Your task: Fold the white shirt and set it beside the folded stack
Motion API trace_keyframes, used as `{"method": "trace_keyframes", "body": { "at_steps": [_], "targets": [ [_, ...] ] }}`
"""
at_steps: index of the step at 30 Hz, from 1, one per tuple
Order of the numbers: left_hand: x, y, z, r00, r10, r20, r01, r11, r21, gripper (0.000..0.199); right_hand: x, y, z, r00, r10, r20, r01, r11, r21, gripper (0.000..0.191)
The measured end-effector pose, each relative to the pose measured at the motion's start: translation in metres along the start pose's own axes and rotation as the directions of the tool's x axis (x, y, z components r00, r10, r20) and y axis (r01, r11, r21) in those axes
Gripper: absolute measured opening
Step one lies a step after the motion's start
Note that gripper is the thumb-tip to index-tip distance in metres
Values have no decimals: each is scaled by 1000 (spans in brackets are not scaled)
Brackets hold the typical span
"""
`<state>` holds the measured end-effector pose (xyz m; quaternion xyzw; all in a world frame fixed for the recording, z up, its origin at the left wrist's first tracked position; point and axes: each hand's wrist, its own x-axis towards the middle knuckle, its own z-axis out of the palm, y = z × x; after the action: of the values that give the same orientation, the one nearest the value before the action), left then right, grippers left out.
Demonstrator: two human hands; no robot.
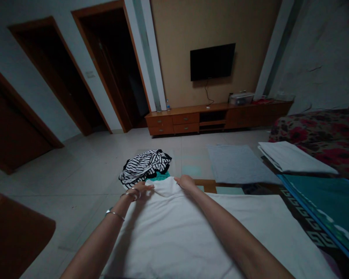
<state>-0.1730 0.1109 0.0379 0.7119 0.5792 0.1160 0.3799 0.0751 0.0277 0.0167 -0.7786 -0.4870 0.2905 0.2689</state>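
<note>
A large white cloth (174,232) lies spread out in front of me, lightly wrinkled, its kind not clear. At its far left corner my left hand (141,188), with bangles on the wrist, pinches the edge. My right hand (185,183) grips the same far edge a little to the right, and the cloth is slightly raised between the two. Just beyond my left hand is a heaped black-and-white striped garment (145,164), with a bit of teal fabric (160,176) showing under it.
To the right lie a flat grey cloth (240,164), a folded white cloth (293,157) and a teal folded fabric (328,209). A floral sofa (322,131) stands at far right. Brown furniture (17,232) is at lower left. A wooden TV cabinet (186,123) lines the far wall.
</note>
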Motion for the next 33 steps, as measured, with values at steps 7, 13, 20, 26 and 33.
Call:
{"method": "trace_keyframes", "body": {
  "at_steps": [7,13,20,26,33],
  "targets": [
    [8,4,7,995,79,57,-65,974,-215,49,18,-15,20,995,50,90,-73,956,284,8],
    [17,-7,-1,984,123,126,-85,959,-271,56,21,-2,2,965,-40,259,-123,802,584,20],
    [31,-26,-24,992,105,72,-88,975,-205,55,41,-1,2,988,-101,117,-25,642,766,43],
    [47,-35,-18,988,110,-112,-124,984,-126,57,49,17,15,1000,-24,10,8,657,754,33],
    [59,-48,-35,996,73,-56,-65,988,137,36,53,18,19,996,2,88,-60,748,661,26]
  ]
}}
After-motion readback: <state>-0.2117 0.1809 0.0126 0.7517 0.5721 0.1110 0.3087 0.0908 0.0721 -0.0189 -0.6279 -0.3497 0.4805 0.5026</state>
